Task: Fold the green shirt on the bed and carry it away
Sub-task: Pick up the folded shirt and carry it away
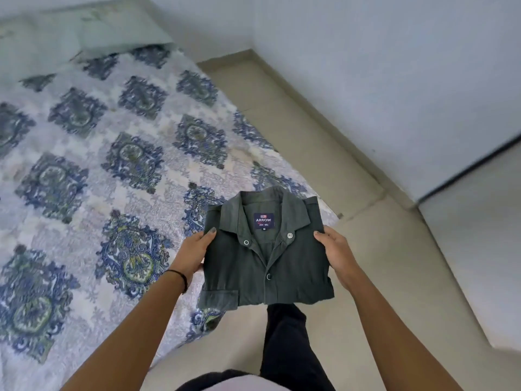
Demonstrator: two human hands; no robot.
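Note:
The green shirt [293, 266] is folded into a compact rectangle, collar up, with a blue label showing inside the neck. It is lifted off the bed [93, 170] and hangs over the bed's near right corner and the floor. My left hand [194, 253] grips its left edge, thumb on top. My right hand [337, 253] grips its right edge the same way. One sleeve cuff pokes out at the shirt's lower left.
The bed with a blue-and-white patterned cover fills the left; pale pillows [112, 29] lie at its far end. Beige tiled floor [380, 263] runs along the right, bounded by white walls [394, 80]. My dark-trousered leg [290, 345] stands below the shirt.

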